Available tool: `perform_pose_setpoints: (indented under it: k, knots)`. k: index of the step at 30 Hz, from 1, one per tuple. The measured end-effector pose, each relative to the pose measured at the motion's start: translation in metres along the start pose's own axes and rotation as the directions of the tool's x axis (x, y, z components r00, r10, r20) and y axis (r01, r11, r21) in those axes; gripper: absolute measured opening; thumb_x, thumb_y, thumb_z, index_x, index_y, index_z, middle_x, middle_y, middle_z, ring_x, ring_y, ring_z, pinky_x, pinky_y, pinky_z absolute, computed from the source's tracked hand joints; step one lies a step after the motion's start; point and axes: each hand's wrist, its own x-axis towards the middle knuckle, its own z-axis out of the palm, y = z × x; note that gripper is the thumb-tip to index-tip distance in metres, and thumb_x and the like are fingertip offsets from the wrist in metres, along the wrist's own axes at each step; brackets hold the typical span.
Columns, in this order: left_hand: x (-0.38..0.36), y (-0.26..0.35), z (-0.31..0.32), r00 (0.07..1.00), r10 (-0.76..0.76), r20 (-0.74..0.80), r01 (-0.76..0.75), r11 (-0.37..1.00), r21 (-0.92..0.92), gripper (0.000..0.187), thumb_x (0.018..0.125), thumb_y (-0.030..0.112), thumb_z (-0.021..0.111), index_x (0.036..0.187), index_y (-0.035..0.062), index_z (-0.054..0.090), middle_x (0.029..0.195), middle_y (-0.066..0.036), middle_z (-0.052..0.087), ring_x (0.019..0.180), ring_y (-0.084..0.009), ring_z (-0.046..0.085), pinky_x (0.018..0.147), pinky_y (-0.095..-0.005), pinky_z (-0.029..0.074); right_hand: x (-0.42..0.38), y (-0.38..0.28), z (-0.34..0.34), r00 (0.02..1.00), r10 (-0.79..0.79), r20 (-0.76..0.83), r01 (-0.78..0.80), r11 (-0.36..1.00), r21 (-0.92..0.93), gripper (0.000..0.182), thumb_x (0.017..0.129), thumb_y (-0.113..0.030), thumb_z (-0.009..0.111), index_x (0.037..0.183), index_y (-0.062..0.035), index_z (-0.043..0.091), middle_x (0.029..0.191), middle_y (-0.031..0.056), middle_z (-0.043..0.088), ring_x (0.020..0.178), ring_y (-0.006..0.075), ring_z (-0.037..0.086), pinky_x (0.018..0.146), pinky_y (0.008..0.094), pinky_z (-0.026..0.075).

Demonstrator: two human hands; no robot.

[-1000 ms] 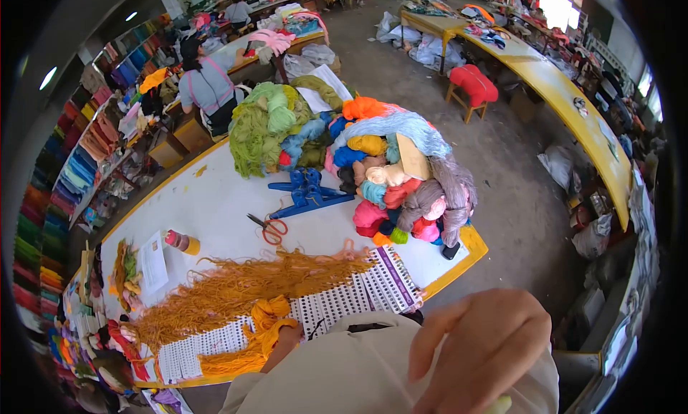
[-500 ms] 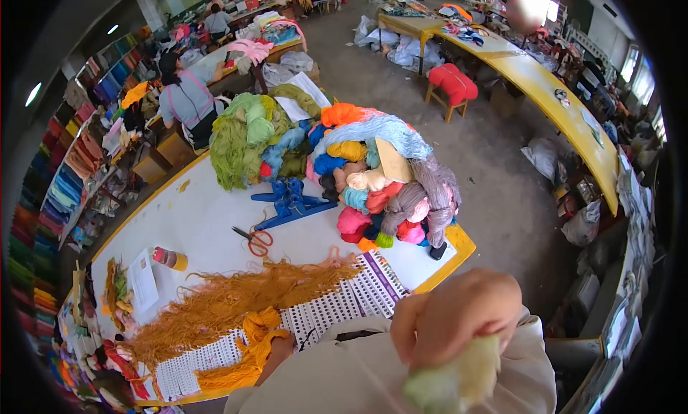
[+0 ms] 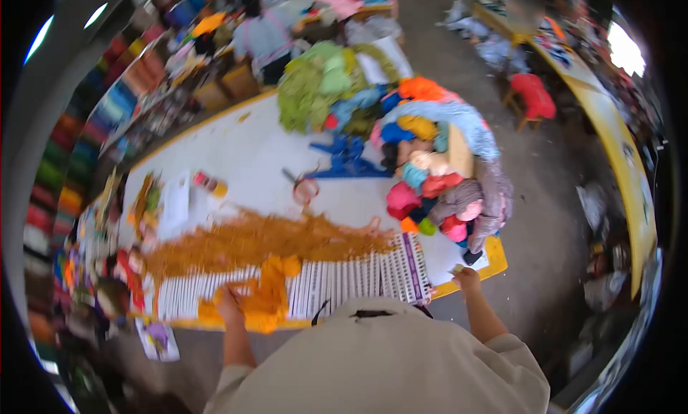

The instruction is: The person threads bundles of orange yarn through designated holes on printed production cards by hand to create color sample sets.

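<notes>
My left hand is low on the left, at the near edge of a golden-yellow yarn bundle; its fingers are smeared by motion. The bundle lies over the table's front edge, on strips of printed sheets. Beyond it stretches a long, loose spread of ochre yarn. My right hand, by the table's right front corner, is closed on a small pale, yellowish-green piece, whose kind is too blurred to name. Close beyond that hand sits a small black object.
Colourful yarn skeins and green yarn are heaped on the white table. Red-handled scissors, a blue stand-like tool and a red-yellow container lie there too. A person works beyond, left of a red-covered stool.
My right hand has dropped from close before the camera to the table's right corner, still with the pale piece. My left hand has shifted along the golden bundle. The view has swung and blurred.
</notes>
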Motion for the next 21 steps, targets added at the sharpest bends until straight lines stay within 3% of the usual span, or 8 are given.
perform_pose_setpoints:
  k: [2,3,5,9,11,14,20,21]
  knots:
    - [-0.019,0.049,-0.009,0.97,0.087,-0.229,-0.115,0.987,-0.109,0.014,0.095,0.023,0.06,0.085,0.0136,0.06,0.069,0.006,0.054,0.053,-0.0039,0.048,0.045,-0.0164,0.037,0.031,0.044,-0.021,0.999,0.044,-0.009,-0.045,0.987,-0.155,0.023,0.081,-0.01,0.07,0.102,-0.0014,0.065,0.067,0.0007,0.059,0.052,0.0087,0.05,0.044,0.0235,0.036]
    - [-0.024,0.068,-0.024,0.953,0.083,-0.29,-0.124,0.985,-0.124,0.015,0.096,0.022,0.058,0.083,0.014,0.058,0.067,0.006,0.052,0.052,-0.0044,0.046,0.044,-0.0176,0.035,0.031,0.044,-0.021,0.997,0.04,-0.066,-0.048,0.991,-0.123,0.021,0.081,-0.01,0.07,0.1,-0.0017,0.065,0.065,0.0001,0.057,0.051,0.008,0.049,0.044,0.0228,0.035]
    - [-0.05,0.105,-0.048,0.914,0.347,-0.212,-0.355,0.935,0.001,0.019,0.097,0.019,0.055,0.079,0.0132,0.053,0.062,0.003,0.048,0.047,-0.006,0.04,0.041,-0.0207,0.03,0.04,0.046,-0.024,0.994,0.031,-0.107,-0.04,0.996,-0.08,0.025,0.079,-0.006,0.07,0.103,-0.0032,0.062,0.067,-0.0009,0.057,0.052,0.0072,0.048,0.044,0.0214,0.034]
    - [-0.1,0.164,-0.09,0.782,0.418,-0.462,-0.494,0.868,-0.05,0.022,0.097,0.023,0.056,0.078,0.0115,0.054,0.063,0.002,0.048,0.048,-0.007,0.04,0.043,-0.0217,0.032,0.051,0.041,-0.022,0.999,0.041,-0.008,-0.041,0.999,0.024,0.045,0.075,0.004,0.071,0.116,-0.0056,0.054,0.079,0.0012,0.06,0.057,0.0089,0.051,0.047,0.0226,0.039]
    - [-0.141,0.194,-0.099,0.722,0.467,-0.511,-0.571,0.819,-0.059,0.021,0.097,0.025,0.057,0.081,0.0106,0.055,0.064,0.003,0.047,0.05,-0.0071,0.039,0.045,-0.0221,0.032,0.058,0.04,-0.024,0.996,-0.046,0.075,0.033,0.986,0.164,0.049,0.076,0.001,0.073,0.12,-0.0026,0.052,0.1,0.0075,0.062,0.082,0.0147,0.06,0.068,0.0269,0.049]
    - [-0.201,0.23,-0.113,0.642,0.528,-0.556,-0.646,0.763,-0.021,0.021,0.097,0.026,0.056,0.087,0.0084,0.057,0.067,0.003,0.047,0.053,-0.0072,0.037,0.049,-0.023,0.031,0.072,0.041,-0.031,0.989,-0.067,0.129,0.077,0.994,-0.072,0.051,0.076,0.002,0.072,0.122,-0.0027,0.05,0.104,0.0079,0.061,0.085,0.0156,0.059,0.071,0.0266,0.05]
    - [-0.299,0.25,-0.126,0.546,0.623,-0.56,-0.767,0.641,-0.035,0.018,0.1,0.021,0.051,0.091,0.0064,0.057,0.071,0.001,0.049,0.054,-0.0076,0.036,0.048,-0.0218,0.029,0.053,0.027,-0.029,0.975,-0.109,0.192,0.134,0.984,-0.121,0.047,0.076,-0.001,0.072,0.117,0.0012,0.05,0.095,0.0085,0.056,0.082,0.0149,0.058,0.065,0.0268,0.05]
    - [-0.309,0.247,-0.129,0.572,0.616,-0.542,-0.757,0.651,-0.059,0.019,0.1,0.022,0.052,0.091,0.0065,0.058,0.071,0.001,0.05,0.054,-0.0074,0.036,0.048,-0.0217,0.029,0.056,0.026,-0.032,0.966,-0.145,0.214,0.202,0.939,-0.277,0.052,0.073,-0.005,0.074,0.119,0.0018,0.05,0.097,0.0127,0.058,0.079,0.0215,0.06,0.067,0.0314,0.052]
